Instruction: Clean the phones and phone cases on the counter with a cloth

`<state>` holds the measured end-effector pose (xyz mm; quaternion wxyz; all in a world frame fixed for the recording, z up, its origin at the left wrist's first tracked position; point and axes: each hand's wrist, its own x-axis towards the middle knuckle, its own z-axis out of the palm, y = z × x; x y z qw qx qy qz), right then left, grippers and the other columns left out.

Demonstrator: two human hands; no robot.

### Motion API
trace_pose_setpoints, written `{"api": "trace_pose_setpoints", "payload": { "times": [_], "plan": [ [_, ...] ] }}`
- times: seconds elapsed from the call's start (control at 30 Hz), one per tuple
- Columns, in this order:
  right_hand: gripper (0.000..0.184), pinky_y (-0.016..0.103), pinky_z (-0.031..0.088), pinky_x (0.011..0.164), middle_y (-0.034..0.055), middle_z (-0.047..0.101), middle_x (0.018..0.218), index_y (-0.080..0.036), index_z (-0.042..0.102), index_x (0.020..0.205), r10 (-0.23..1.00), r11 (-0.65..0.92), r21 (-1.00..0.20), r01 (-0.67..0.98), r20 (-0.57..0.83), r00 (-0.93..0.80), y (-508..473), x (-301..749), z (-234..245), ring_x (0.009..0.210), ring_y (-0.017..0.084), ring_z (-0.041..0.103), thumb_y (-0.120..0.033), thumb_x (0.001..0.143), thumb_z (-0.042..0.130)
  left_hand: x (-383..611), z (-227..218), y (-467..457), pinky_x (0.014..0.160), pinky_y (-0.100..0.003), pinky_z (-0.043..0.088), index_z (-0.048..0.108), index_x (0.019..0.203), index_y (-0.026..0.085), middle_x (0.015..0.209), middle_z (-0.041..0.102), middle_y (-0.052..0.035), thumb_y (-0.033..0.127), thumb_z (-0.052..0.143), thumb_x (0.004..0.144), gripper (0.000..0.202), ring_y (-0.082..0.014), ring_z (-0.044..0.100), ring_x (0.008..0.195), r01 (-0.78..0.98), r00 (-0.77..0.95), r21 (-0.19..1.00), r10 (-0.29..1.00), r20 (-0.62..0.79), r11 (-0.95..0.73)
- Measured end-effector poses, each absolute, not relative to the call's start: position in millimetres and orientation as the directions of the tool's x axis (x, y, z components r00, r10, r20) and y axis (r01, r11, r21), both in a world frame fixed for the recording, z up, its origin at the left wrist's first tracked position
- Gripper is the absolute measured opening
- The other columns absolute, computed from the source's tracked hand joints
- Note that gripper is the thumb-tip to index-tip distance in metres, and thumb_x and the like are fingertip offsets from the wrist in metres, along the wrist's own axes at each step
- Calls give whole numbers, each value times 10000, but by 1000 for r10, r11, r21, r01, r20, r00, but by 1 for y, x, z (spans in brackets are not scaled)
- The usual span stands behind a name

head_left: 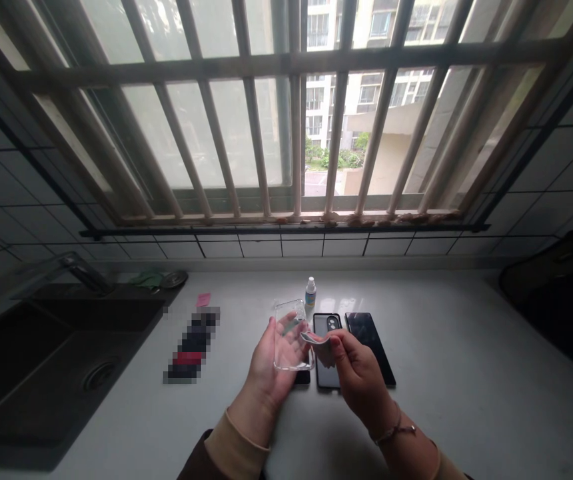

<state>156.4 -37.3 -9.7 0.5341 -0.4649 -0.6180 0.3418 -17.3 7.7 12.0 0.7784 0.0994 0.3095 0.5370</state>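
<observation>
A clear phone case (286,357) lies across the palm of my left hand (272,367), whose fingers show through the transparent back. Pinched in my right hand (359,367) is a thin grey cloth (320,345), its loose edge curling at the case's right side. Below the hands, a black phone case (334,380) with a camera cutout rests on the counter. To its right lies a dark phone (369,337), partly covered by my right hand. The end of another dark flat object (302,378) shows under my left hand. A small white bottle (310,293) stands upright just behind.
On the left is a dark sink (116,303) with a faucet (84,272). A pink slip (203,299) and a blurred dark and red item (191,347) lie beside it. A black bag-like object (556,293) stands at the right. Behind the counter (441,333) is a barred window.
</observation>
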Motion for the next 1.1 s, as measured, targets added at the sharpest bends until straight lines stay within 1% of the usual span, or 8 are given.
{"api": "trace_pose_setpoints", "payload": {
  "times": [0.23, 0.4, 0.57, 0.67, 0.8, 0.87, 0.97, 1.1],
  "plan": [
    [454, 256, 456, 557, 10, 618, 719, -198, 674, 874, 963, 246, -969, -2, 244, -112, -40, 156, -4, 613, 151, 546, -580, 1072, 531, -29, 30, 11, 955, -520, 611, 553, 1327, 153, 1133, 719, -202, 476, 485, 1077, 413, -315, 768, 1020, -784, 227, 477, 898, -376, 398],
    [484, 322, 589, 675, 63, 722, 888, -188, 703, 1028, 985, 108, -975, -193, 78, 157, -27, 164, -10, 758, 207, 675, -653, 1029, 570, -23, 33, 5, 893, -465, 623, 532, 1388, 193, 1168, 728, -204, 520, 498, 1073, 456, -289, 768, 990, -695, 328, 544, 881, -341, 470],
    [444, 358, 606, 799, 77, 766, 951, -207, 712, 1067, 863, 205, -974, 100, 228, 450, -26, 174, -9, 870, 245, 724, -603, 1070, 510, -10, 23, -8, 913, -492, 614, 557, 1384, 197, 1151, 720, -185, 554, 551, 1051, 489, -295, 743, 1021, -599, 424, 592, 840, -337, 540],
    [316, 343, 608, 800, 80, 795, 1029, -242, 727, 1119, 855, 335, -873, 354, 439, 275, -35, 169, -2, 906, 247, 758, -455, 1106, 493, -4, 19, -14, 942, -482, 603, 589, 1377, 200, 1195, 715, -185, 545, 553, 1056, 472, -307, 726, 1098, -558, 513, 581, 797, -320, 592],
    [268, 386, 582, 1008, 64, 815, 1149, -275, 715, 1224, 807, 572, -716, 400, 580, -115, -42, 157, 5, 1052, 244, 782, -268, 1110, 473, -4, 14, -14, 838, -381, 615, 578, 1390, 225, 1227, 716, -158, 509, 561, 1066, 431, -242, 745, 965, -602, 505, 554, 812, -294, 575],
    [267, 380, 582, 973, 64, 816, 1046, -260, 726, 1126, 790, 610, -687, 394, 569, -230, -42, 153, 7, 972, 236, 781, -272, 1113, 460, -6, 13, -9, 804, -353, 615, 552, 1402, 229, 1191, 721, -151, 504, 574, 1061, 439, -224, 749, 907, -639, 432, 555, 845, -314, 533],
    [310, 300, 552, 726, 44, 767, 861, -239, 710, 989, 814, 576, -723, 382, 464, -351, -44, 153, 10, 745, 191, 715, -339, 1124, 450, -10, 15, -2, 866, -376, 618, 527, 1404, 216, 1145, 713, -158, 502, 599, 1047, 463, -260, 754, 996, -678, 342, 553, 874, -346, 484],
    [398, 274, 509, 626, 30, 723, 790, -221, 665, 916, 911, 396, -893, 213, 355, -209, -43, 156, 4, 660, 171, 655, -478, 1125, 444, -12, 18, -1, 837, -364, 625, 535, 1368, 226, 1084, 691, -115, 441, 669, 1019, 431, -235, 743, 958, -692, 325, 538, 873, -365, 482]
  ]
}}
